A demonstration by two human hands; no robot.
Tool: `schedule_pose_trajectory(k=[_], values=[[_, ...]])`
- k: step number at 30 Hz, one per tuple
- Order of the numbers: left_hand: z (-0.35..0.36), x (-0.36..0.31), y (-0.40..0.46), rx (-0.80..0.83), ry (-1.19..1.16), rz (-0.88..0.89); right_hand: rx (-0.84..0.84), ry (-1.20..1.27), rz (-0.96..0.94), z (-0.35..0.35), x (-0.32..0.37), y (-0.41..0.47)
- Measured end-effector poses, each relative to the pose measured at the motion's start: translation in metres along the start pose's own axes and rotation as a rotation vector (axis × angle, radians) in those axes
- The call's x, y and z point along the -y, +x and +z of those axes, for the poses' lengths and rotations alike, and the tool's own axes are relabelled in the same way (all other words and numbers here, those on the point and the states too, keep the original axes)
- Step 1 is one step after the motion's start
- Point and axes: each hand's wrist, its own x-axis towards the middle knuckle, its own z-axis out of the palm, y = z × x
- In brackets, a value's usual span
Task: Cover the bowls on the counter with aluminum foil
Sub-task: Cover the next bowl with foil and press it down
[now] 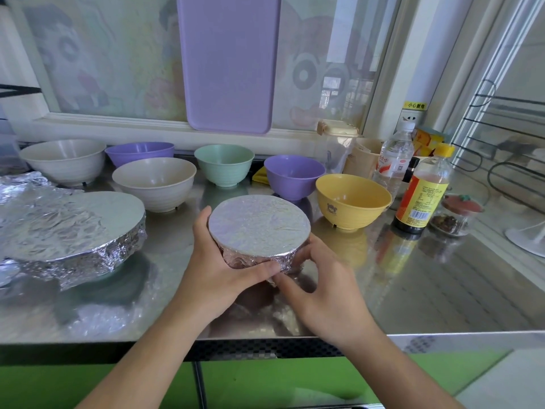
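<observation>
Head view: large foil-covered dish (73,228) at desk (413,278) left. Left hand (218,261) and right hand (321,287) cup foil-covered bowl (259,228) at front centre, fingers curled against its crimped foil side. Yellow bowl (352,203) uncovered, right.

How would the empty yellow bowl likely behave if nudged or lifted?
The yellow bowl looks like thin plastic and sits empty, so it is probably light. On the shiny steel counter it would likely slide easily. Its narrow foot under a wide rim may let it tip.
</observation>
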Motion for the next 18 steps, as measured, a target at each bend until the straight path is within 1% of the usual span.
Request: schedule_pose_trajectory(k=[2,5,14,18], values=[[-0.0001,0.0002,-0.0004,0.006,0.003,0.001,-0.013,0.002,-0.024,0.0013,0.0002,0.0005],[0.0002,0.0007,-0.0002,0.015,-0.003,0.0,-0.024,0.03,0.024,0.0027,0.0004,0.0011],[-0.0006,0.0029,0.0008,0.029,0.017,0.012,0.0,0.233,0.1,0.0008,0.0009,0.0023],[-0.002,0.0048,0.0012,0.035,0.05,0.004,-0.047,0.189,0.163,0.0004,-0.0028,0.0037]])
